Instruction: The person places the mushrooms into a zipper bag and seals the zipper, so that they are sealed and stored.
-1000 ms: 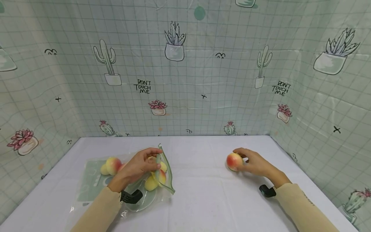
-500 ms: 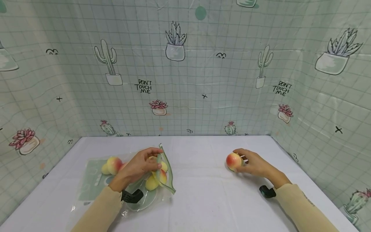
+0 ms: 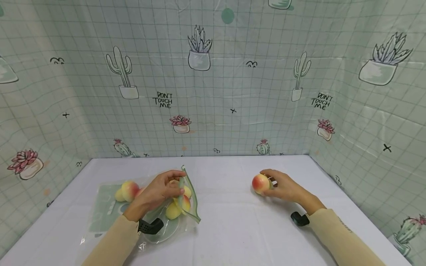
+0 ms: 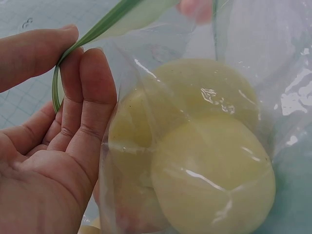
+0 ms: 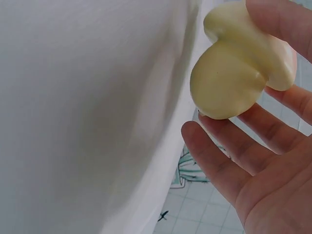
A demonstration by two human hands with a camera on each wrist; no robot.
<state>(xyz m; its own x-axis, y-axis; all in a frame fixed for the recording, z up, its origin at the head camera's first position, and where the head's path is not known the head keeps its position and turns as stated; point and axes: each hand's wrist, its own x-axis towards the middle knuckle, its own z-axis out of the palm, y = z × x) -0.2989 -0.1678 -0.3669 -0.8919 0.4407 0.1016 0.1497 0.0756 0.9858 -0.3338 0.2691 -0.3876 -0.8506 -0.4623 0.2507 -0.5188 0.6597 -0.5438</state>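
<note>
My left hand (image 3: pixel 154 192) pinches the green-edged mouth of a clear zip bag (image 3: pixel 103 207) lying on the left of the table. Thumb and fingertips close on the green strip (image 4: pixel 109 22) in the left wrist view. Several yellow and red peaches (image 4: pixel 214 175) show through the film; my hand covers part of them in the head view. To the right, my right hand (image 3: pixel 287 188) grips a red and yellow peach (image 3: pixel 260 183) between thumb and fingers. Its yellow, lobed underside (image 5: pixel 226 80) faces the right wrist view, held off the white surface.
A white cloth covers the table (image 3: pixel 229 229). Hanging cloth (image 3: pixel 216 85) with a grid and cactus prints walls the back and both sides. Black wrist cameras sit below the left wrist (image 3: pixel 151 226) and the right wrist (image 3: pixel 300 218).
My right hand has moved a little to the left, carrying the peach toward the bag. My left hand and the bag have stayed in place.
</note>
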